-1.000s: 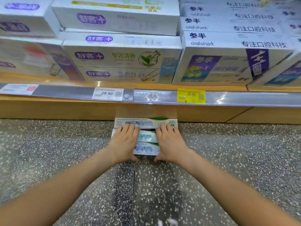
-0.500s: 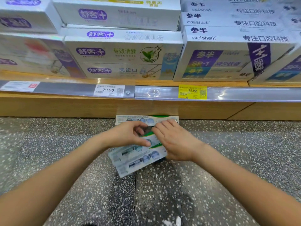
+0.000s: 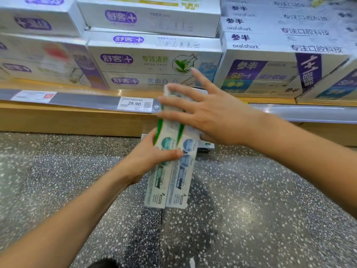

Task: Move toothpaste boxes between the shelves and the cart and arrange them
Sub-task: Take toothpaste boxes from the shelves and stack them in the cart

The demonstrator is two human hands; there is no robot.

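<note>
Two toothpaste boxes (image 3: 170,167), frame centre, side by side: my left hand (image 3: 148,157) grips their middle, thumb across; my right hand (image 3: 208,113) lies flat-fingered over their upper ends.

Speckled grey terrazzo floor (image 3: 251,219) w/ wooden shelf base (image 3: 67,120), silver price rail (image 3: 83,100).

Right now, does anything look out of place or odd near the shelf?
Yes. One white toothpaste box lies on the speckled grey floor against the wooden shelf base, mostly hidden behind the hands. The left hand grips two long white boxes; the right hand rests flat against them.
</note>
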